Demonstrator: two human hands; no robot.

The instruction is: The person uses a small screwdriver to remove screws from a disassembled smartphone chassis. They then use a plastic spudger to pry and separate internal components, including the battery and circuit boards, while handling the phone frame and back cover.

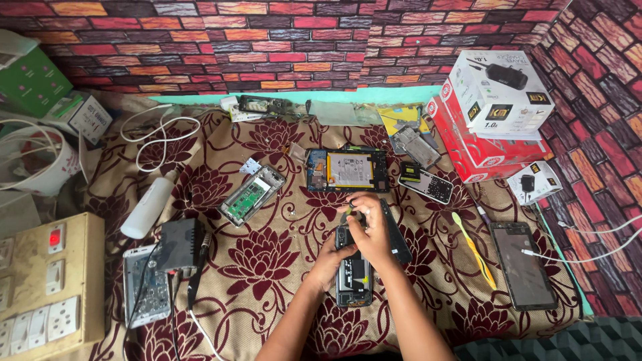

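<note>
Two bare hands over an opened phone (pixel 353 277) lying back-up on a maroon floral cloth (pixel 267 261), seen from the head camera. Left hand (pixel 329 262) curled against the phone's left edge near its top, fingers closed on the body, steadying it. Right hand (pixel 372 230) folded over the phone's upper end, fingertips pinched shut on a small dark tool or part (pixel 350 215); exactly what, too small to tell. Black flat back cover (pixel 397 234) just beside the right hand, partly under it.

Farther up the cloth, well apart from the hands: an open tablet-like device with a yellow battery (pixel 348 170), a bare green circuit board in a phone frame (pixel 251 195), a keypad phone (pixel 428 184) and a grey metal frame (pixel 414 147). To the right, a yellow toothbrush (pixel 473 249) beside a dark tablet (pixel 523 266) with a white cable plugged in. Red and white boxes (pixel 491 113) stacked at the right rear corner.

On the left: a white squeeze bottle (pixel 148 206), a black box-shaped unit (pixel 180 245) with cables, a silver phone shell (pixel 144 286) and a beige switchboard (pixel 50 284) with a red lit switch. Coiled white cable (pixel 159 137) near the back. Brick-pattern wall (pixel 267 40) behind it all.
</note>
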